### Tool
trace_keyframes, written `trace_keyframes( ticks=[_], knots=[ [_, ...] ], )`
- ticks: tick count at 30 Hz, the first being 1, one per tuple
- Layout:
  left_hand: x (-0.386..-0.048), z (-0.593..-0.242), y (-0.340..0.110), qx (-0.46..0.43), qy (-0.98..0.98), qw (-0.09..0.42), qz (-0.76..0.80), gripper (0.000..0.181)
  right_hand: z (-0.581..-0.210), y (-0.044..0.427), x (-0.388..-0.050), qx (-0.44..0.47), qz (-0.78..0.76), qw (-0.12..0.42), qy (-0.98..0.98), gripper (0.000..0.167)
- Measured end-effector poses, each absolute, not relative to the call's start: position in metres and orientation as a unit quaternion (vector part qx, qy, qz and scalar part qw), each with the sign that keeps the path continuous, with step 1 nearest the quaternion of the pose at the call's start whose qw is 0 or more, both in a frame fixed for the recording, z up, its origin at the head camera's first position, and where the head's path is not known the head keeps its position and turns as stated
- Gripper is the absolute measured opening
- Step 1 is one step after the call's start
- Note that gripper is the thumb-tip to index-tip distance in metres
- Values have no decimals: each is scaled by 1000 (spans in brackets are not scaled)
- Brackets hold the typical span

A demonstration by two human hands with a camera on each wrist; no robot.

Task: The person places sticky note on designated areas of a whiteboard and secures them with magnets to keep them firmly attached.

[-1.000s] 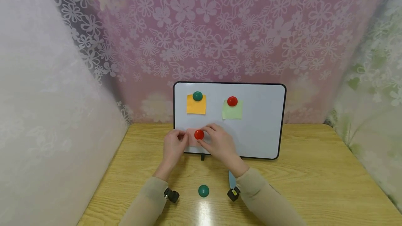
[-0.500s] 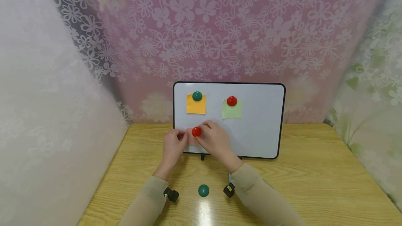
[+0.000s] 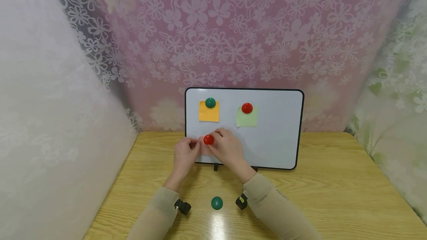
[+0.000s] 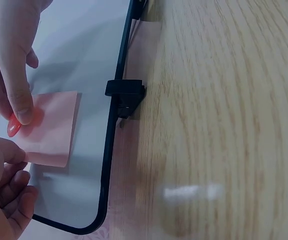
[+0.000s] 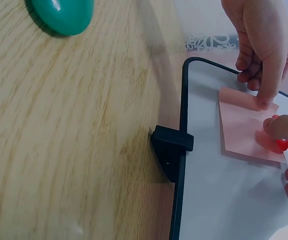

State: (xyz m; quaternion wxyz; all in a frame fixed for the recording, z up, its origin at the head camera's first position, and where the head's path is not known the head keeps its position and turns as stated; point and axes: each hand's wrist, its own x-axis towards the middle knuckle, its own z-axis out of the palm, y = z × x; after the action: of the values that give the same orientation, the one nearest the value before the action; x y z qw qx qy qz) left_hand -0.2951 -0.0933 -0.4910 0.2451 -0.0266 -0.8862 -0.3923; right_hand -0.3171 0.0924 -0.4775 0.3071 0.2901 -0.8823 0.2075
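A pink sticky note (image 3: pixel 206 151) lies against the lower left of the whiteboard (image 3: pixel 270 132). My left hand (image 3: pixel 184 155) pinches the note's left edge between thumb and forefinger. With thumb and fingers, my right hand (image 3: pixel 230 151) holds a round red magnet (image 3: pixel 208 139) at the upper part of the note. In the left wrist view, the magnet is tilted and partly covered by a finger, and the note's (image 4: pixel 50 137) lower edge stands slightly off the board. From the right wrist, the same note (image 5: pixel 244 127) shows between both hands.
An orange note (image 3: pixel 208 115) under a green magnet (image 3: pixel 210 102) and a light green note (image 3: pixel 247 120) under another red magnet (image 3: pixel 247 108) are on the board's upper part. A loose green magnet (image 3: pixel 217 203) lies on the wooden table (image 3: pixel 333 195). Black feet (image 3: pixel 215 167) support the board.
My right hand has moved slightly left and up with the red magnet, then stayed nearly still. The right forearm now covers a blue piece seen earlier on the table. My left hand has kept its place.
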Motion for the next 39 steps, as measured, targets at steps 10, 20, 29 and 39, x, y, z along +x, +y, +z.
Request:
trace_keyframes(
  ticks=[10,20,29,39],
  knots=[
    [-298,-494,-95,-33,-885,253,-391,15,-477,91,-317,281,204,299,-889,33],
    [-297,-493,-95,-40,-882,266,-387,14,-478,89,-317,279,201,311,-886,33],
    [-298,-494,-95,-38,-886,259,-384,18,-477,88,-317,273,209,309,-887,34],
    [-299,-495,-95,-37,-885,256,-388,17,-478,86,-317,265,205,306,-891,34]
  ],
)
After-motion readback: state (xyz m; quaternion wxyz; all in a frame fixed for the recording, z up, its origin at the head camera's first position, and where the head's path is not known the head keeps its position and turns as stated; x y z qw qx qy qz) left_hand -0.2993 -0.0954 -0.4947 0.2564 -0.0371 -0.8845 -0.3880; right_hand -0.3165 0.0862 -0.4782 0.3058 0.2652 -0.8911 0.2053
